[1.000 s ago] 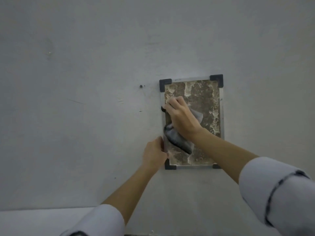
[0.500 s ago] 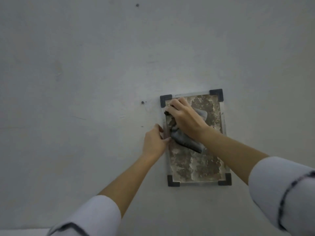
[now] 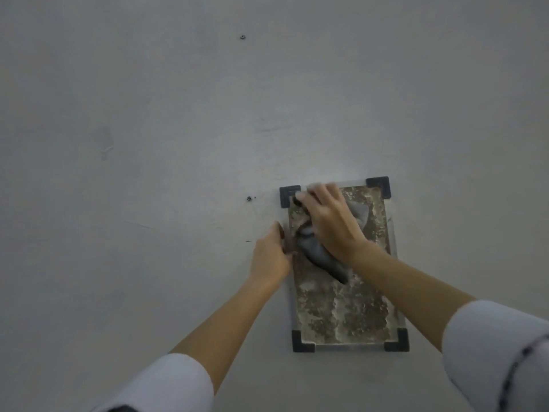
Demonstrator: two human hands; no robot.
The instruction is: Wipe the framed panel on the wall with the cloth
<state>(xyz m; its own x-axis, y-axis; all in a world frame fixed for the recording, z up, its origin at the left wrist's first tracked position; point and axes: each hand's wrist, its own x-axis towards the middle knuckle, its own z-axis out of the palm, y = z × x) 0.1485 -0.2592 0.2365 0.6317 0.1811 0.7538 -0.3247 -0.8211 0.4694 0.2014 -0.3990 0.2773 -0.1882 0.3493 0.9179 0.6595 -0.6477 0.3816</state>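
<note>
The panel (image 3: 341, 316) hangs on a grey wall (image 3: 148, 144), right of centre in the lower half of the frame. Its face is mottled brown and grey, with a dark cap (image 3: 303, 341) at each corner. The right hand (image 3: 329, 221) presses a grey cloth (image 3: 322, 258) against the panel's upper left part. Its bent fingers hold the cloth, and their tips are blurred near the top left cap. A fold of cloth trails down below the wrist. The left hand (image 3: 270, 254) is at the panel's left edge, fingers curled onto it. Two small dark spots (image 3: 249, 198) mark the wall left of and above the panel. White sleeves (image 3: 166, 385) show at the bottom of the frame.
</note>
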